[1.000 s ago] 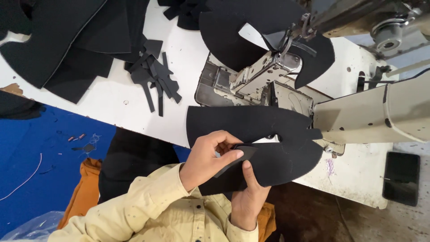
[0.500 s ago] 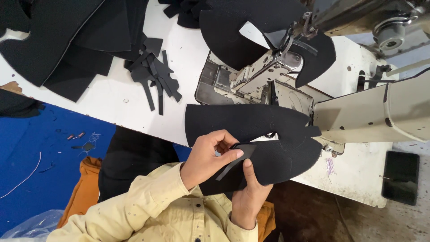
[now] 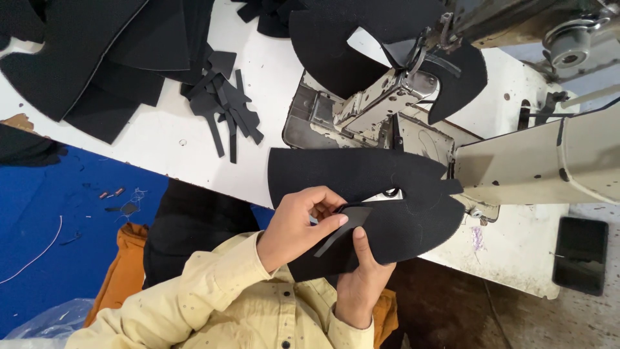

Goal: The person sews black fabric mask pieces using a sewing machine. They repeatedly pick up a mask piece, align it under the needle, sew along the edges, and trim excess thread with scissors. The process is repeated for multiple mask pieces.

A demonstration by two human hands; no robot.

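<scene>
While I am monitoring the head view, I am logging these items:

Left hand: the left hand (image 3: 294, 226) is curling its fingers (image 3: 326, 201) over the near edge of the large black fabric panel (image 3: 368, 194) and pinching the small black strip (image 3: 342, 229) against it.

Right hand: the right hand (image 3: 361, 278) is supporting the panel from below, thumb pressing up on its near face; I am reading it as grasping the panel.

Panel position: it is overhanging the near edge of the white table (image 3: 161, 139), just near of the sewing machine (image 3: 400, 97).

Second piece: another black cut piece (image 3: 336, 39) is lying under the machine head, on the far side.

Loose strips: a pile of black strips (image 3: 226, 106) is resting on the table to the left, well apart from the hands.

Stock: large black sheets (image 3: 84, 58) are lying at the far left.
</scene>
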